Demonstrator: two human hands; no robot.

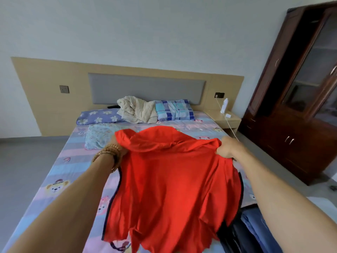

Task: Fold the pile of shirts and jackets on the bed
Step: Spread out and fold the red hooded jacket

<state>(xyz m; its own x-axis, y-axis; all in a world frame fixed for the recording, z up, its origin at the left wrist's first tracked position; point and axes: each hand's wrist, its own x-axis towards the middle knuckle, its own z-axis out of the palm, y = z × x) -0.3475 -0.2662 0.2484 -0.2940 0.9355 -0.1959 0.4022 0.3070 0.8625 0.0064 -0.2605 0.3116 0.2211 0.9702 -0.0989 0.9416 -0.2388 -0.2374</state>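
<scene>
There is one view only — a wide-angle camera on the person's head, standing at the foot of the bed (60,172) and looking forward and down along it toward the headboard (145,88). Both forearms reach in from the bottom corners, so the hands, left (118,150) and right (228,147), sit close, mid-frame. The lens bends the edges — the cabinet (299,99) at right leans inward, and the wall (145,30) fills the top.
</scene>
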